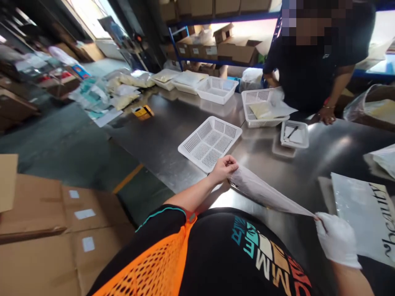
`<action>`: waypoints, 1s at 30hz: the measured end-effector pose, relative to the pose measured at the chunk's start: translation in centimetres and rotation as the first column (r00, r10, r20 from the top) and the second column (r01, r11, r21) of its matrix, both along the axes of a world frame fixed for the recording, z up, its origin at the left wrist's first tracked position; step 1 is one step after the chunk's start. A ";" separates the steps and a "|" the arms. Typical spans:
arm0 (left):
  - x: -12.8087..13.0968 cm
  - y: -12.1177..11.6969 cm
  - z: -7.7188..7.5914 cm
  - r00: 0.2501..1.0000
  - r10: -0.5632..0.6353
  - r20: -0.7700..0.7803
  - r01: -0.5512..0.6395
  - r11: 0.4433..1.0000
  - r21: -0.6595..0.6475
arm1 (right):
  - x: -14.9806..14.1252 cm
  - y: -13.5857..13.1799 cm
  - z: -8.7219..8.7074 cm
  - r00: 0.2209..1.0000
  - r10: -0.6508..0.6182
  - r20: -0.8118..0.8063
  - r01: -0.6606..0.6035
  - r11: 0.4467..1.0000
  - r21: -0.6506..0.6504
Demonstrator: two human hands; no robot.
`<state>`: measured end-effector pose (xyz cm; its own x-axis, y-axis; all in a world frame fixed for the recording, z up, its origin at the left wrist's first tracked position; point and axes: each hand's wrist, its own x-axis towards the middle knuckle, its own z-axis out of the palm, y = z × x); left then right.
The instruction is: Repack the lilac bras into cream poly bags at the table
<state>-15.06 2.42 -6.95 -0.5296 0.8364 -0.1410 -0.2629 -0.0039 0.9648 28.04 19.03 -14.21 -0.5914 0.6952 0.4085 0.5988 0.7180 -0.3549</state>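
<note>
A whitish, translucent plastic bag [267, 190] is stretched between my two hands above the metal table's near edge. My bare left hand [224, 167] pinches one end of it, close to the front corner of a white perforated basket [211, 142]. At the bag's other end, my right hand [336, 238], in a white glove, is closed on its corner. Beside the right hand lies a flat translucent sheet or bag [361, 213] printed with "beauty". Whether anything is inside the stretched bag I cannot tell.
Across the metal table [166, 127] a person in a dark shirt [321, 70] stands by a basket with packets [265, 109] and a small white tray [294, 134]. A yellow item [143, 112] lies farther left. Cardboard boxes [83, 218] are stacked at my left.
</note>
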 end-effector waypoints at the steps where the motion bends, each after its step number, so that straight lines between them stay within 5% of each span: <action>1: -0.1 -0.1 0.3 1.000 0.011 0.006 -0.011 1.000 0.008 | -0.1 -0.1 -0.2 0.999 -0.039 -0.014 0.039 0.999 -0.006; 6: -2.0 0.7 2.7 0.986 0.157 0.063 -0.164 0.977 0.135 | 1.1 0.1 -2.8 0.987 -0.160 -0.024 0.161 0.987 0.024; 10: -5.9 1.3 7.1 0.934 0.354 -0.048 -0.315 0.880 0.355 | 3.3 -0.5 -5.6 0.968 -0.194 0.159 0.206 0.977 -0.063; 13: -9.8 0.5 12.0 0.784 0.600 -0.157 -0.424 0.704 0.570 | 4.6 -2.0 -7.2 0.920 -0.186 0.344 0.270 0.939 -0.214; 16: -13.3 -1.7 16.1 0.508 0.846 -0.163 -0.500 0.443 0.744 | 5.4 -3.9 -8.6 0.857 -0.155 0.492 0.344 0.882 -0.322; 19: -15.6 -4.3 17.6 0.248 0.958 -0.147 -0.468 0.251 0.847 | 5.7 -5.7 -9.9 0.797 -0.114 0.592 0.408 0.825 -0.390; 21: -16.4 -5.8 17.3 0.161 0.979 -0.127 -0.446 0.186 0.875 | 5.9 -6.6 -10.7 0.765 -0.068 0.641 0.432 0.792 -0.432; 24: -17.3 -7.5 16.0 0.124 0.984 -0.125 -0.511 0.172 0.842 | 6.1 -7.2 -11.6 0.745 -0.028 0.666 0.445 0.765 -0.466; 30: -18.9 -9.7 14.5 0.213 0.955 -0.208 -0.658 0.297 0.692 | 6.1 -6.8 -12.2 0.756 -0.074 0.650 0.489 0.724 -0.486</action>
